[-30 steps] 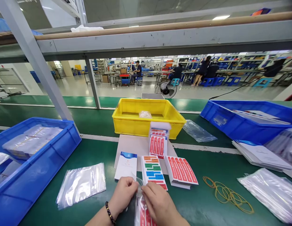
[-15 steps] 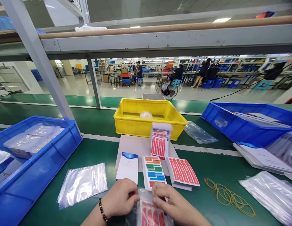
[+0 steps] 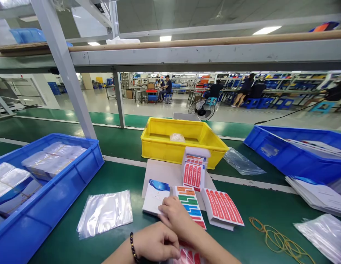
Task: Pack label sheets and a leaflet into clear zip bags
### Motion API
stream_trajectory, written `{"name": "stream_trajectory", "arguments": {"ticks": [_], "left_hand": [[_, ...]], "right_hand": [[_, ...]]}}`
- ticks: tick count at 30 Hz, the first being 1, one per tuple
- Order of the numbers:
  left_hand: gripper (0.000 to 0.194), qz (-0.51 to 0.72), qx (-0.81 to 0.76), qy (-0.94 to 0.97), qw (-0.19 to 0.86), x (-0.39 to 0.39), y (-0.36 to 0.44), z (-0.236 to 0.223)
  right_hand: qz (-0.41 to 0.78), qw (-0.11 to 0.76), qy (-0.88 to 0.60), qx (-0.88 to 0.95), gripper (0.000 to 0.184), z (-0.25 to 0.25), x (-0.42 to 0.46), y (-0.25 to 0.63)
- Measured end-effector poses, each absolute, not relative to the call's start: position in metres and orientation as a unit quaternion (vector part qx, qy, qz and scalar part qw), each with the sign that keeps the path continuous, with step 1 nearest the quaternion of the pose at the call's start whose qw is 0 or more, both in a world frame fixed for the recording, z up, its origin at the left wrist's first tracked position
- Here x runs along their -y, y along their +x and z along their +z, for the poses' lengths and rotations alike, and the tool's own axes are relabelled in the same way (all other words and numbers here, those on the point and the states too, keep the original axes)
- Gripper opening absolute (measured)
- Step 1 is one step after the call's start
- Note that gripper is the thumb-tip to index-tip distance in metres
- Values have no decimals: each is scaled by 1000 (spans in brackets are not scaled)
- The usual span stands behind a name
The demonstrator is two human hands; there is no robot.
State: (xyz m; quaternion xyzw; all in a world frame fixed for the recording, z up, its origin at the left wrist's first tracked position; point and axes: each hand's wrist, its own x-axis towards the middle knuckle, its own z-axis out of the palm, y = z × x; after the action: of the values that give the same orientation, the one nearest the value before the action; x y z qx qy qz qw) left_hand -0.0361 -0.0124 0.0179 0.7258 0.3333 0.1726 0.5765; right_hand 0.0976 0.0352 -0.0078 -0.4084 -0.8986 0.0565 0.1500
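Observation:
My left hand (image 3: pixel 156 242) lies at the bottom centre with fingers curled, pressing on a clear bag of red label sheets (image 3: pixel 187 255) that is mostly hidden beneath it. My right hand (image 3: pixel 174 216) reaches forward over the left one; its fingertips rest on the near edge of a white booklet with a blue corner (image 3: pixel 156 196). Right beside that booklet lies a sheet of orange, green and blue labels (image 3: pixel 190 204), then a stack of red label sheets (image 3: pixel 222 207). Another red label stack (image 3: pixel 193 175) stands on a grey board (image 3: pixel 162 172).
A yellow bin (image 3: pixel 159 146) holding a small bag sits behind the board. Blue bins stand at left (image 3: pixel 62 183) and right (image 3: pixel 291 157). Clear bags (image 3: pixel 105 212) lie at left, rubber bands (image 3: pixel 277 240) and more bags (image 3: pixel 324 234) at right. Other people work far behind.
My right hand left the bag's top edge and moved forward-left onto the white booklet. My left hand stayed on the bag. The view shifted left and down slightly.

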Motion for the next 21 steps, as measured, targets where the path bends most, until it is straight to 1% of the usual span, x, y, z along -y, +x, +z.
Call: {"name": "stream_trajectory", "arguments": {"ticks": [2, 4, 6, 7, 8, 9, 11, 12, 14, 16, 18, 21], "left_hand": [[39, 213, -350, 666, 623, 11, -33, 15], [62, 273, -363, 555, 697, 8, -30, 10], [83, 324, -368, 404, 772, 4, -27, 5], [86, 340, -372, 329, 799, 2, -26, 3], [82, 348, -379, 262, 817, 0, -25, 2], [73, 354, -384, 212, 826, -1, -25, 2], [46, 368, -388, 165, 829, -1, -24, 2], [37, 369, -384, 162, 831, 0, -24, 2], [32, 372, -366, 178, 834, 2, -24, 5], [33, 368, -344, 199, 841, 5, -24, 8], [32, 357, -323, 223, 847, 7, -24, 11], [30, 333, -310, 257, 852, 7, -25, 12]], "right_hand": [[37, 237, -396, 886, 18, -1, -36, 110], [16, 307, -375, 875, 22, 10, -34, 125], [18, 323, -348, 880, 23, 23, -27, 139], [29, 311, -334, 889, 22, 29, -23, 146], [47, 291, -320, 900, 21, 35, -19, 151], [69, 268, -308, 910, 21, 39, -16, 156], [117, 241, -304, 914, 21, 43, -15, 165], [130, 239, -327, 905, 23, 43, -18, 169], [120, 227, -426, 868, 26, 38, -32, 177], [76, 165, -544, 819, 24, 31, -52, 184], [59, 131, -594, 792, 20, 24, -70, 189], [58, 118, -617, 776, 9, 19, -84, 192]]}}
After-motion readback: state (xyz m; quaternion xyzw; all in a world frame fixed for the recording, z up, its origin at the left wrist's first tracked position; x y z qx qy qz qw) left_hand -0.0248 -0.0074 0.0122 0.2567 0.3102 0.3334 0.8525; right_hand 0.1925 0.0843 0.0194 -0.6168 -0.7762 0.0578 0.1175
